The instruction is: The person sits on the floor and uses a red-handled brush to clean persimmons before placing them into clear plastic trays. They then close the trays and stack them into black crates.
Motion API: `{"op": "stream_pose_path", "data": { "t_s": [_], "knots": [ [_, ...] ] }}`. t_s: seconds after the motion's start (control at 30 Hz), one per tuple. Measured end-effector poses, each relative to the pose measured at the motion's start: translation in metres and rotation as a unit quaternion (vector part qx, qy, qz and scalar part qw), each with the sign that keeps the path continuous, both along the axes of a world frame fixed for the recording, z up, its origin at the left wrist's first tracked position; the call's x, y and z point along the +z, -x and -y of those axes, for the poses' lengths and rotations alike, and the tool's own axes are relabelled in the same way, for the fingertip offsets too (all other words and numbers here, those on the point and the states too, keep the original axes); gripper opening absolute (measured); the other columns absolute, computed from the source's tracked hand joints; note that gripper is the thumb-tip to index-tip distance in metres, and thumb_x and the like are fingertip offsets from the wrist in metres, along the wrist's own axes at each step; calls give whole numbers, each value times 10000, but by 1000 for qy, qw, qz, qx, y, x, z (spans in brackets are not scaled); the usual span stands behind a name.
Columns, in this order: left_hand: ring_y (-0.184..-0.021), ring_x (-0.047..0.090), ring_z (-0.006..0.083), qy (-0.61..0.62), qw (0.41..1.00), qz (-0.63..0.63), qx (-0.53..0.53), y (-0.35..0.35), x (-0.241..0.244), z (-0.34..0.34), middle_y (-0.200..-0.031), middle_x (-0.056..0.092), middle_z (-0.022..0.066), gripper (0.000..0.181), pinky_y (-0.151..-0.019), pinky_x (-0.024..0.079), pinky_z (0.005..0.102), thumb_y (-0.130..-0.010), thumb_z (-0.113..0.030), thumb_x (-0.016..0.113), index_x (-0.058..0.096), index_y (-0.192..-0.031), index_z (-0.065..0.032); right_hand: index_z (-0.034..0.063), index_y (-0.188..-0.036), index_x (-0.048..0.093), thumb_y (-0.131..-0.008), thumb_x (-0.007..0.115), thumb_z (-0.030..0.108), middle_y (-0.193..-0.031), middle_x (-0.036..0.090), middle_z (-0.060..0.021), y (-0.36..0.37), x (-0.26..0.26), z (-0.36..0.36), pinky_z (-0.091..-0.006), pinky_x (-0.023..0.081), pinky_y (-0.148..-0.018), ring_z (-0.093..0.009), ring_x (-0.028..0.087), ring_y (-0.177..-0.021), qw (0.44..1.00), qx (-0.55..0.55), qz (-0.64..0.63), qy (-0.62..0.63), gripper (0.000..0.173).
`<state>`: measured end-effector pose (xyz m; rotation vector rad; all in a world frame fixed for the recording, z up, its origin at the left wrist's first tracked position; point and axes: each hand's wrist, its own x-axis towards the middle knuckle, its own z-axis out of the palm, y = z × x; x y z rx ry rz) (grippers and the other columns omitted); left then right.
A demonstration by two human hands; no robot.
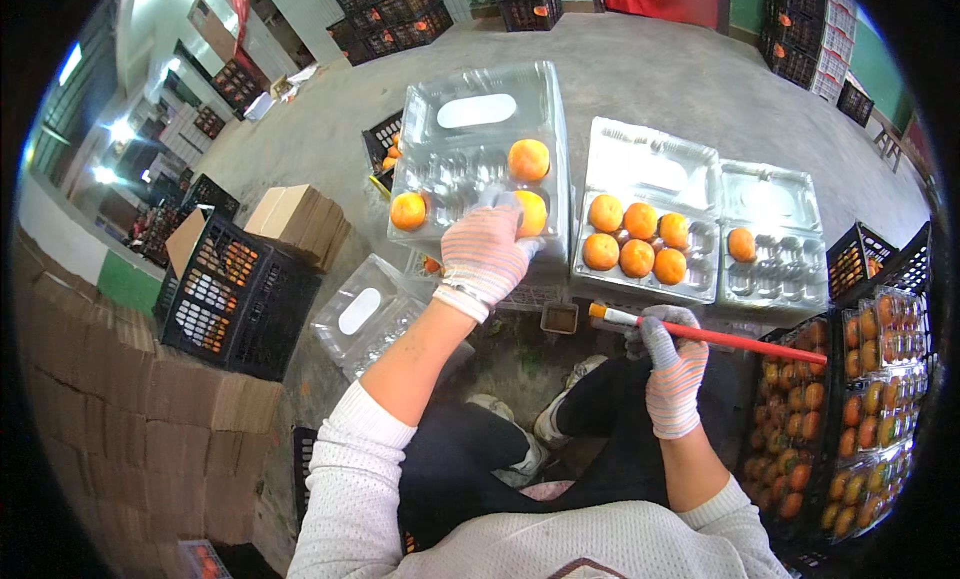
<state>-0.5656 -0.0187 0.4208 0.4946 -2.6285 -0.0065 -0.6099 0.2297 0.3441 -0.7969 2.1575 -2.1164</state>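
My left hand, in a striped knit glove, grips an orange fruit at the right side of an open clear plastic clamshell tray. Behind it lies another orange fruit, and one more sits in the tray's front left corner. My right hand, gloved too, holds a flat paintbrush with a red handle, its bristles pointing left. Farther right, an open clamshell holds several fruits in two rows. The smaller-looking open clamshell beside it has one fruit at its left.
A loose empty clamshell lies at the lower left, near a black crate and stacked cardboard. Filled clamshells and a crate of fruit stand at the right. A small square container sits between the stacks and my feet.
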Motion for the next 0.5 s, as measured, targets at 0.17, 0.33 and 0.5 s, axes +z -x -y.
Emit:
{"op": "stream_pose_path", "data": {
  "t_s": [0.17,0.33,0.5],
  "knots": [
    [-888,624,291,-61,995,76,-23,24,30,3,-911,640,152,309,-761,480,392,-764,-279,701,612,-939,-41,33,-963,639,-778,609,-48,-946,619,-139,0,1,-1,-325,497,-687,-249,639,-780,993,13,100,53,204],
    [-784,617,233,-461,850,-253,36,-10,-25,18,-861,660,95,266,-736,493,327,-865,-275,631,638,-975,-32,84,-1021,640,-756,587,-37,-949,626,-151,5,0,-5,-345,484,-687,-300,632,-794,992,22,120,28,297],
    [-1002,554,411,-947,165,-274,27,-56,-38,-40,-1058,568,241,384,-905,480,548,-944,-299,423,509,-1083,49,113,-1087,633,-742,571,-57,-1012,607,-158,7,-10,-10,-361,477,-680,-306,620,-824,997,10,77,1,390]
  ]
}}
